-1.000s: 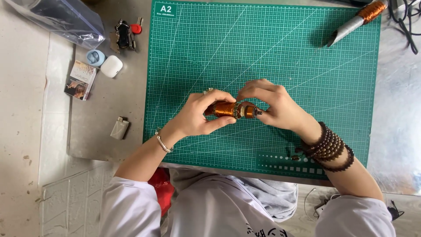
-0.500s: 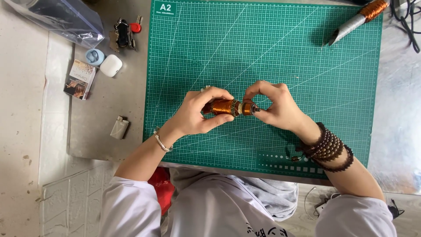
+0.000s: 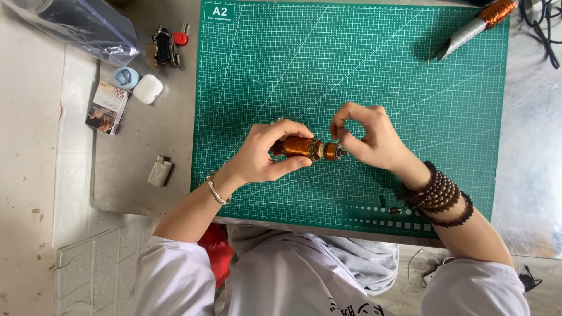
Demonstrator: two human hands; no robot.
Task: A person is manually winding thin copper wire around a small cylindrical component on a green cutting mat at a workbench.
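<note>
Small box (image 3: 107,107), two earbud cases (image 3: 138,83), keys (image 3: 167,47), lighter (image 3: 158,171): left of cutting mat (image 3: 281,52). Left hand (image 3: 263,153) closed around copper-wound coil (image 3: 301,147), held above mat centre. Right hand (image 3: 372,136) fingertips pinching coil's end. Risk: fine winding may loosen or kink if the pinch slips.
</note>
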